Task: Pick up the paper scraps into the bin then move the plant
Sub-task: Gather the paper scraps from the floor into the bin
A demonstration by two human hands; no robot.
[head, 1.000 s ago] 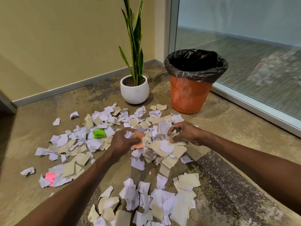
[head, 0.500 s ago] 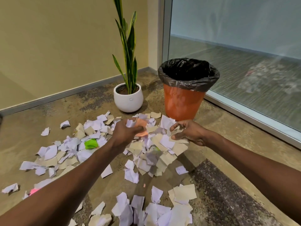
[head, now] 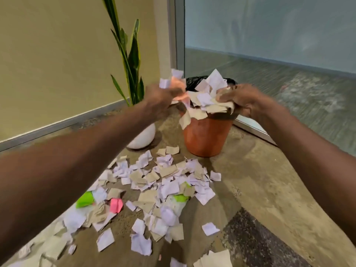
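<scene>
Both hands hold a bundle of paper scraps (head: pixel 204 97) over the mouth of the orange bin (head: pixel 207 135), which has a black liner. My left hand (head: pixel 162 99) grips white and orange pieces at the bin's left rim. My right hand (head: pixel 239 99) clutches white and beige pieces at its right rim. Many loose scraps (head: pixel 161 185) still litter the floor in front of the bin. The snake plant (head: pixel 129 60) stands in a white pot (head: pixel 143 136) left of the bin, partly hidden by my left arm.
A beige wall with a grey skirting runs behind on the left. A glass panel in a metal frame (head: pixel 252 128) stands just right of the bin. A green scrap (head: pixel 84 199) and a pink scrap (head: pixel 116 205) lie among the litter.
Both hands have lifted from the floor pile, carrying scraps up and forward to the top of the bin. The view has moved closer to the bin.
</scene>
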